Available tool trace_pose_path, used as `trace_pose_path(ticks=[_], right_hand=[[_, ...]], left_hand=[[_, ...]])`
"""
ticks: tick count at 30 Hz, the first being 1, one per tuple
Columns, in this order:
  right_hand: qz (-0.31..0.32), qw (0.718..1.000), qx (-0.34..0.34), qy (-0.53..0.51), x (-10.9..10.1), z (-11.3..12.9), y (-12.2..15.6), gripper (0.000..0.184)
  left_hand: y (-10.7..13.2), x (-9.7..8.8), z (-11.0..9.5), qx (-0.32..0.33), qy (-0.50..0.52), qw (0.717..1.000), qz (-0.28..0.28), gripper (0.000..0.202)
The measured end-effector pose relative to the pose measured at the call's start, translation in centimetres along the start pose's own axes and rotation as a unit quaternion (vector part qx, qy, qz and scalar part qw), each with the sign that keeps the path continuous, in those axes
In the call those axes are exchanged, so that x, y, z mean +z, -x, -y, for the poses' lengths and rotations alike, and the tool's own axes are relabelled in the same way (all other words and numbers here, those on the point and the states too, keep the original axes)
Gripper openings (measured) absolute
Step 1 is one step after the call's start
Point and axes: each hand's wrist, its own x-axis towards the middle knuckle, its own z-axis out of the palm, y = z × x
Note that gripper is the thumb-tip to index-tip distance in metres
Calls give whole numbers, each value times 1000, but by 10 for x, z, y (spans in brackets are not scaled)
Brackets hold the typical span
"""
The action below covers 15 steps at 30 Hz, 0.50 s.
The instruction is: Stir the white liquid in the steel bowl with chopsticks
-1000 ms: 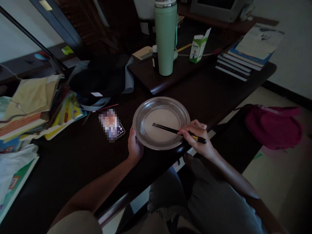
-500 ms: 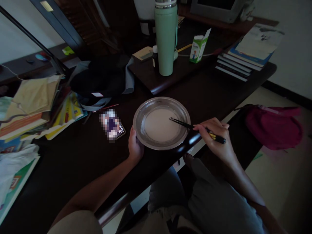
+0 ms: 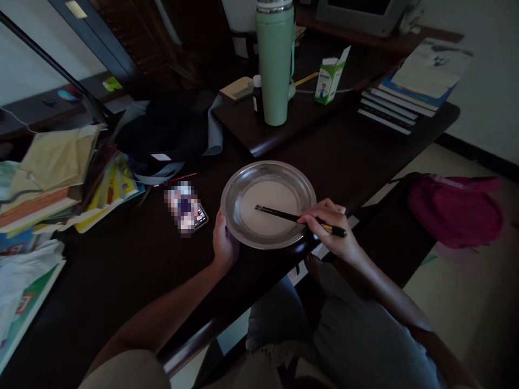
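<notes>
A round stainless steel bowl (image 3: 231,216) with whitish liquid (image 3: 270,216) in it is at the table's front edge. My left hand (image 3: 225,242) grips the left side of its rim, thumb showing and the other fingers hidden beneath. Between the fingers of my right hand (image 3: 330,227) is a pair of dark chopsticks (image 3: 281,214) with gold-coloured bands near the back end. They lie close together at a low slant over the bowl, tips near the middle of the liquid. Whether the tips dip in, I cannot tell.
A lit phone (image 3: 200,219) lies left of the bowl. Behind stand a green thermos (image 3: 275,70), a small dark bottle (image 3: 258,97) and a green-white carton (image 3: 328,81). Books (image 3: 389,111) are stacked at right, papers (image 3: 52,162) at left. A black bag (image 3: 166,129) lies behind the phone.
My right hand has moved left, carrying the chopstick tips from the right part of the bowl to its middle. My left hand and the bowl have stayed in place.
</notes>
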Motion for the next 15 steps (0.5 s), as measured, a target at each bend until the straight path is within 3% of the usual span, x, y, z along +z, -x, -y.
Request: trace_pose_path(ticks=[3, 6, 11, 15], right_hand=[[-33, 999, -10, 21, 12, -6, -4, 33], [-66, 996, -12, 56, 11, -9, -5, 30], [-105, 990, -4, 90, -11, -3, 1, 28], [-97, 992, 20, 77, -35, 1, 8, 30]], left_hand=[[1, 0, -2, 1, 4, 1000, 3, 44], [2, 0, -3, -6, 12, 1000, 11, 43], [2, -2, -2, -9, 17, 1000, -2, 42], [0, -4, 1, -11, 22, 1000, 1, 43]])
